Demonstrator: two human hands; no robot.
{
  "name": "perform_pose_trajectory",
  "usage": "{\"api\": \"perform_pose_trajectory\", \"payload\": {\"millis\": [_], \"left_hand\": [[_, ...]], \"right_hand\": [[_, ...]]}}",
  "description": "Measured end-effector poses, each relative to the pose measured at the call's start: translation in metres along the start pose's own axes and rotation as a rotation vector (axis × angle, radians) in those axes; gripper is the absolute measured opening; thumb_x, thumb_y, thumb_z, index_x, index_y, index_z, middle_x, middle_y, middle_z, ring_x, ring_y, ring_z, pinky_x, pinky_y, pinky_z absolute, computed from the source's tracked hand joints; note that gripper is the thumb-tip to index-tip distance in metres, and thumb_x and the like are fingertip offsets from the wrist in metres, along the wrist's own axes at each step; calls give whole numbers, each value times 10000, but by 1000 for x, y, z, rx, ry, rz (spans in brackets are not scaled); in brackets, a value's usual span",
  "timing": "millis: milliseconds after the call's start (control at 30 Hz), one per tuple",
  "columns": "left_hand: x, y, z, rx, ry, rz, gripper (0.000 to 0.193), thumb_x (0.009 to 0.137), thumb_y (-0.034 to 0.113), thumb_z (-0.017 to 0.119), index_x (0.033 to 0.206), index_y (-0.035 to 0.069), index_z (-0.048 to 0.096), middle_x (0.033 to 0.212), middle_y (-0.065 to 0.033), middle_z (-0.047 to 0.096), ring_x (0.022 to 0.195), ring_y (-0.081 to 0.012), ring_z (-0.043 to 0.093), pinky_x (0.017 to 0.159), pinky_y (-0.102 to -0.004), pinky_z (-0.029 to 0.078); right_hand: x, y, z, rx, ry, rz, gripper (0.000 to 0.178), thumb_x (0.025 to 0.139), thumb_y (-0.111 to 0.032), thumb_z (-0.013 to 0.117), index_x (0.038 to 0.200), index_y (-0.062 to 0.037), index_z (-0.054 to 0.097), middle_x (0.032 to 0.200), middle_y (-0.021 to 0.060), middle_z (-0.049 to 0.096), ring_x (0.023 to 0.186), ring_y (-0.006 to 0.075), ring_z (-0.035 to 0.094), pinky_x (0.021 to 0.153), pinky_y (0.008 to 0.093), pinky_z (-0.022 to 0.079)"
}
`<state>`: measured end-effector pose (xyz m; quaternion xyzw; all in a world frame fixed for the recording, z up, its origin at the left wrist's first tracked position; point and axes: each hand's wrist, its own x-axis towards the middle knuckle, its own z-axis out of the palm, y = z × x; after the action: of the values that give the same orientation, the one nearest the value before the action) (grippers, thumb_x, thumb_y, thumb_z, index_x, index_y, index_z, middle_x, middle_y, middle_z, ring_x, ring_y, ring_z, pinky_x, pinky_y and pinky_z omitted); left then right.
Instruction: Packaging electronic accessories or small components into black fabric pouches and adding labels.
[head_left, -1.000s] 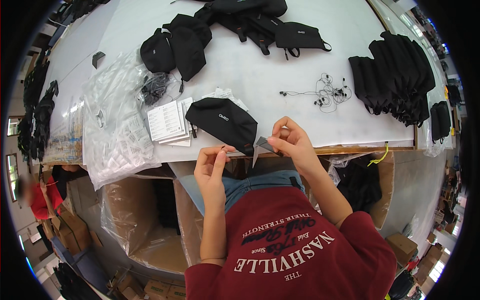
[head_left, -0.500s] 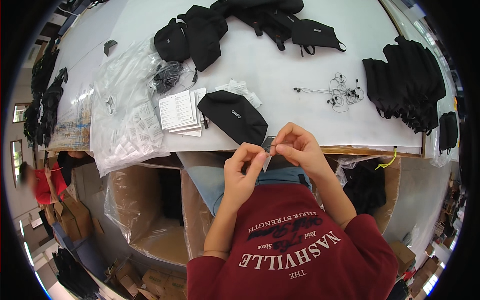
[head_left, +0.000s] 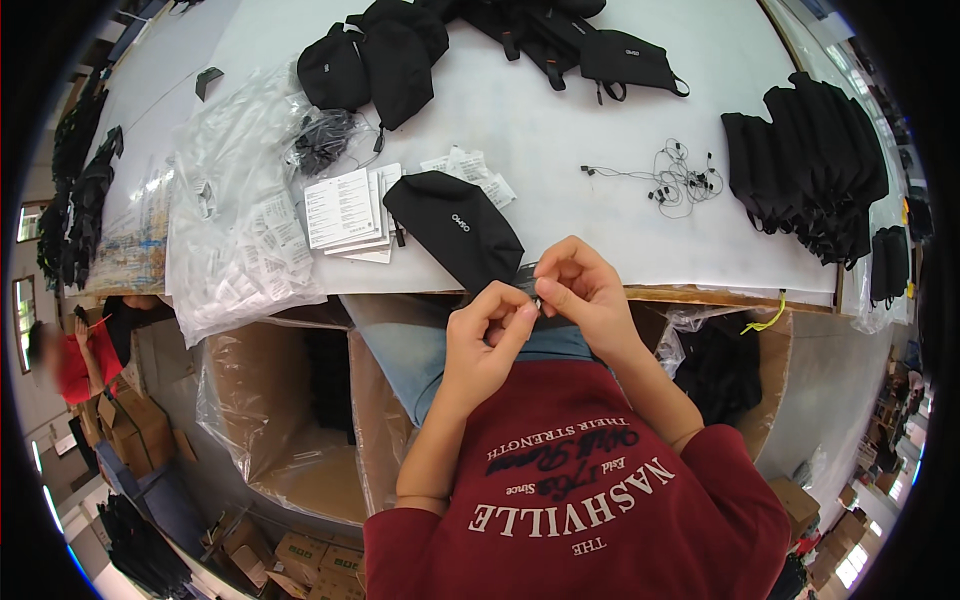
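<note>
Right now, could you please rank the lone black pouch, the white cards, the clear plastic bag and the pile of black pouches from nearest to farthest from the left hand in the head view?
From the left hand:
1. Lone black pouch: just beyond it.
2. White cards: farther left.
3. Clear plastic bag: left of the cards.
4. Pile of black pouches: far right.

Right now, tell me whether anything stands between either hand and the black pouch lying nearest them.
A small dark tag shows between the right hand and the near end of the pouch. Between the left hand and that end, nothing visible stands in the way.
</note>
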<state>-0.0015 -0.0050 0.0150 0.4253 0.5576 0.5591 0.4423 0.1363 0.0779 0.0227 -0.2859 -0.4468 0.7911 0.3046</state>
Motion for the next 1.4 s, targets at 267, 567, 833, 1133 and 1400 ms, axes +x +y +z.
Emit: {"api": "perform_pose_trajectory", "payload": {"millis": [267,567,833,1133,1400], "left_hand": [[0,1,-3,36,-50,-25,75,867,53,610,803,26,581,555,49,417,501,-23,299,461,-214,218],[1,-1,-9,37,-142,-130,119,869,89,654,903,26,559,692,36,558,620,-16,423,548,-179,289],[-3,-7,3,-45,5,-70,89,872,87,662,874,47,582,615,47,487,542,-30,340,495,-206,244],[-10,3,21,409,-346,199,85,802,93,693,839,35,642,756,-68,593,679,-207,559,622,-315,444],[-6,-6,8,323,-118,193,170,786,104,695,940,63,636,991,-78,608,921,-265,563,782,-353,441]], "right_hand": [[2,-3,-1,-161,-44,-3,115,885,-73,638,950,-43,548,788,-8,567,668,43,513,601,179,411],[2,-10,-14,-141,-205,102,102,899,-103,631,905,-44,548,731,-28,557,653,29,489,588,194,395],[7,-14,-8,-35,-221,89,112,915,-125,613,908,-48,531,758,-19,574,646,29,480,566,188,373],[51,21,4,-1368,-209,-392,495,716,-325,757,1112,-87,578,1234,119,506,1153,297,461,949,414,390],[47,26,-25,-1325,-26,-422,326,736,-159,707,1021,-45,598,1116,145,603,1081,321,535,936,402,408]]}}
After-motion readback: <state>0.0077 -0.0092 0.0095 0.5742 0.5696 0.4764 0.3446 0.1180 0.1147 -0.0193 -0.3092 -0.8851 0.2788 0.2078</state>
